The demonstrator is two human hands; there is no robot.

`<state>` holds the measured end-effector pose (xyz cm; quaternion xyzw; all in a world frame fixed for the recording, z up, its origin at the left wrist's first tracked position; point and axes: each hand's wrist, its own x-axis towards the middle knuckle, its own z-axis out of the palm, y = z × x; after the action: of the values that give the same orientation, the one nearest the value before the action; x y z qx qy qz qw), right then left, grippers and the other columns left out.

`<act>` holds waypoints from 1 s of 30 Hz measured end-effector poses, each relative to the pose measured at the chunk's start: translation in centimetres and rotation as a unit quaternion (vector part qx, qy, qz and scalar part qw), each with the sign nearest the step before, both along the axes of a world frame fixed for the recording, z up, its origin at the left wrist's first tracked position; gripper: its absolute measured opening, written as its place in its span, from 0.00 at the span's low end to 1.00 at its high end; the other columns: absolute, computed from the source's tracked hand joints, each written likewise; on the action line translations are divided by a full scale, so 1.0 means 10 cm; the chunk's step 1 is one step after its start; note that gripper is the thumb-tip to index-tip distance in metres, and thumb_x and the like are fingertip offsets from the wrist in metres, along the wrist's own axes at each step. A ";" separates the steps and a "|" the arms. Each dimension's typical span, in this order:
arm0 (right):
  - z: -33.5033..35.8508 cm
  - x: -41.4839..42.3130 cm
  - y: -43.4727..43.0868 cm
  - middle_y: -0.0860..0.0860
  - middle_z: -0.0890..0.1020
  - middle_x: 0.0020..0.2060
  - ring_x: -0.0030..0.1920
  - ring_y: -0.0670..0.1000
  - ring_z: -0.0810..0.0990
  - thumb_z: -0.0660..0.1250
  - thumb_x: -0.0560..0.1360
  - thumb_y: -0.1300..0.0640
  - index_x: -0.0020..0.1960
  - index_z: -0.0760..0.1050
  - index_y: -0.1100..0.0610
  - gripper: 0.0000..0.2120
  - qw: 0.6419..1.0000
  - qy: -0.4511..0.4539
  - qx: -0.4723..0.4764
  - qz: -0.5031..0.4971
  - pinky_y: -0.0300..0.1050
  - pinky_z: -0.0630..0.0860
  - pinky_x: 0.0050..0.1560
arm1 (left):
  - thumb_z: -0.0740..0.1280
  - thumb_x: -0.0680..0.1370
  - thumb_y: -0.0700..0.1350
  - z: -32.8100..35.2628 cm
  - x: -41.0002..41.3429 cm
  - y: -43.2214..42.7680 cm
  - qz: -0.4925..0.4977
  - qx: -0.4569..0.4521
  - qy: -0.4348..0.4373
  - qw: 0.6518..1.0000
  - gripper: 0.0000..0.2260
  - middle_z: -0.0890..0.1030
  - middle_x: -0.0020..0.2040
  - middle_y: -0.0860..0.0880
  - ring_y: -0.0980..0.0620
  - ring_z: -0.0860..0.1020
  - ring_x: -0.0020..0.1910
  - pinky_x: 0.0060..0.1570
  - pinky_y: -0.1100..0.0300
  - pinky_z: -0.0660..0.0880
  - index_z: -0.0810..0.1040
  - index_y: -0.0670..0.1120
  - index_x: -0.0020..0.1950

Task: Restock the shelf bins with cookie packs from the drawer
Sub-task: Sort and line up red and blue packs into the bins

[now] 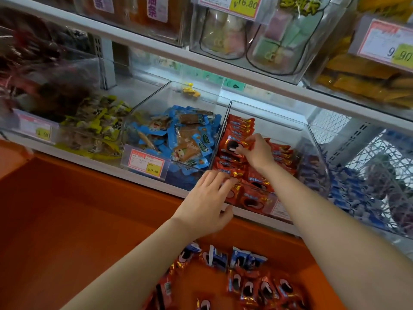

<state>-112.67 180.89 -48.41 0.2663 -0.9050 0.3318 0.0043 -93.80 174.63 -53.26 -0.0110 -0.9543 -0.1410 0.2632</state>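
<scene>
A clear shelf bin holds rows of red cookie packs. My right hand reaches into it and pinches one red pack at the top of the left row. My left hand lies at the bin's front edge, straight fingers touching the front red packs. Below, the open orange drawer holds loose red cookie packs and a few blue ones between my forearms.
Left of the cookie bin stand a bin of blue snack packs and one of yellow packs. Blue packs fill the bin at right. An upper shelf with price tags hangs overhead.
</scene>
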 end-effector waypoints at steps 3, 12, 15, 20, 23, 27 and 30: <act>-0.03 0.05 -0.04 0.55 0.77 0.58 0.57 0.53 0.75 0.68 0.76 0.58 0.60 0.69 0.58 0.15 0.999 0.022 0.014 0.019 0.40 0.68 0.50 | 0.63 0.74 0.50 0.00 0.00 0.00 0.000 -0.006 0.003 1.000 0.22 0.74 0.59 0.48 0.49 0.68 0.61 0.66 0.55 0.65 0.71 0.44 0.67; 0.02 0.09 -0.01 0.55 0.72 0.58 0.58 0.55 0.72 0.72 0.73 0.53 0.60 0.72 0.56 0.18 0.957 0.255 0.136 0.012 0.47 0.70 0.56 | 0.63 0.74 0.49 0.01 0.01 0.00 -0.001 -0.009 -0.007 1.000 0.23 0.74 0.60 0.47 0.48 0.68 0.61 0.66 0.56 0.65 0.71 0.44 0.67; 0.00 0.11 0.01 0.53 0.73 0.57 0.57 0.53 0.73 0.68 0.75 0.59 0.60 0.74 0.55 0.14 0.963 0.227 0.127 0.070 0.43 0.71 0.51 | 0.63 0.74 0.49 0.01 0.01 0.01 0.001 -0.012 -0.011 1.000 0.23 0.73 0.61 0.46 0.47 0.68 0.62 0.67 0.54 0.64 0.70 0.43 0.68; -0.02 0.17 0.07 0.54 0.71 0.63 0.65 0.54 0.69 0.59 0.80 0.60 0.70 0.69 0.56 0.18 0.971 0.165 0.134 0.109 0.46 0.67 0.64 | 0.63 0.74 0.47 0.03 0.02 0.02 0.006 -0.023 -0.022 0.999 0.23 0.73 0.62 0.45 0.45 0.68 0.64 0.68 0.53 0.63 0.69 0.43 0.69; -0.01 0.29 0.16 0.55 0.71 0.66 0.68 0.53 0.68 0.55 0.80 0.66 0.72 0.65 0.57 0.21 0.985 0.081 0.102 0.111 0.45 0.65 0.67 | 0.62 0.75 0.46 0.06 0.03 0.03 0.005 -0.020 -0.036 0.999 0.23 0.71 0.64 0.45 0.45 0.66 0.65 0.69 0.54 0.62 0.68 0.43 0.70; -0.03 0.60 0.48 0.52 0.70 0.69 0.69 0.51 0.69 0.53 0.82 0.62 0.73 0.64 0.55 0.19 0.989 0.080 0.064 0.109 0.44 0.66 0.66 | 0.62 0.76 0.45 0.10 0.03 0.05 0.009 -0.024 -0.058 0.998 0.24 0.67 0.67 0.44 0.46 0.63 0.67 0.69 0.55 0.60 0.64 0.43 0.72; -0.14 0.84 0.81 0.52 0.71 0.69 0.67 0.51 0.72 0.52 0.83 0.54 0.73 0.61 0.56 0.19 0.981 0.145 0.076 0.105 0.45 0.71 0.62 | 0.63 0.76 0.44 0.11 0.04 0.08 0.026 -0.038 -0.078 0.996 0.25 0.67 0.67 0.42 0.43 0.63 0.68 0.70 0.51 0.62 0.64 0.42 0.72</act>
<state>-104.22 188.97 -49.81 0.4046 -0.8845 0.2181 0.0804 -93.45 175.46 -52.18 0.0153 -0.9765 -0.0980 0.1911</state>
